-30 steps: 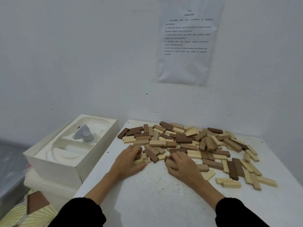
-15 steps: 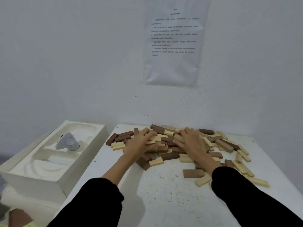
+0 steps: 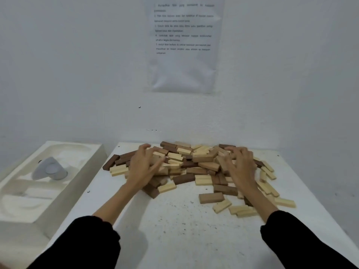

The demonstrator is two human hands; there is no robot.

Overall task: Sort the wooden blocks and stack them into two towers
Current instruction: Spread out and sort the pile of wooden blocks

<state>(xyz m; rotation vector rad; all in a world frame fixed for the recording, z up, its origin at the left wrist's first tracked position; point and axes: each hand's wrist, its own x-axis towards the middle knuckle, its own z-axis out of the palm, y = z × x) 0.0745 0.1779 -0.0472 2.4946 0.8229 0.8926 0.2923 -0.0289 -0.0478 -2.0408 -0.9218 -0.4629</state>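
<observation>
head | wooden blocks [image 3: 194, 162] heaped unsorted at desk [image 3: 184, 230] far edge, straight ahead, long axes every way | left hand [image 3: 144, 164] spread on heap's left flank | right hand [image 3: 240, 164] spread, fingers bent, on right flank | equally near

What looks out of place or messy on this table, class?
The wooden blocks lie in a jumbled heap, dark and light mixed, none stacked. A few strays, such as one brown block, lie apart toward the near edge. Dark specks litter the white table.
</observation>
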